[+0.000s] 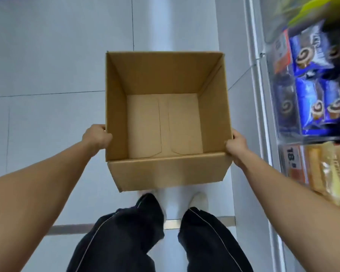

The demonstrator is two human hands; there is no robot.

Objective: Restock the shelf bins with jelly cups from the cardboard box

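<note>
A brown cardboard box [165, 169] with its top open is in the middle of the view, above the tiled floor. Its inside shows only the bare folded bottom flaps; no jelly cups are visible in it. My left hand [96, 137] grips the box's left wall near the front corner. My right hand [237, 144] grips the right wall at the opposite corner. Both arms reach forward from the bottom corners of the view.
A shelf unit [263, 107] runs along the right edge, holding clear bins of blue-wrapped roll cakes [314, 99] and yellowish packets [326, 169] below. An orange price tag [291, 160] sits on the shelf front. My legs in dark trousers [130, 232] stand on pale floor tiles [47, 65].
</note>
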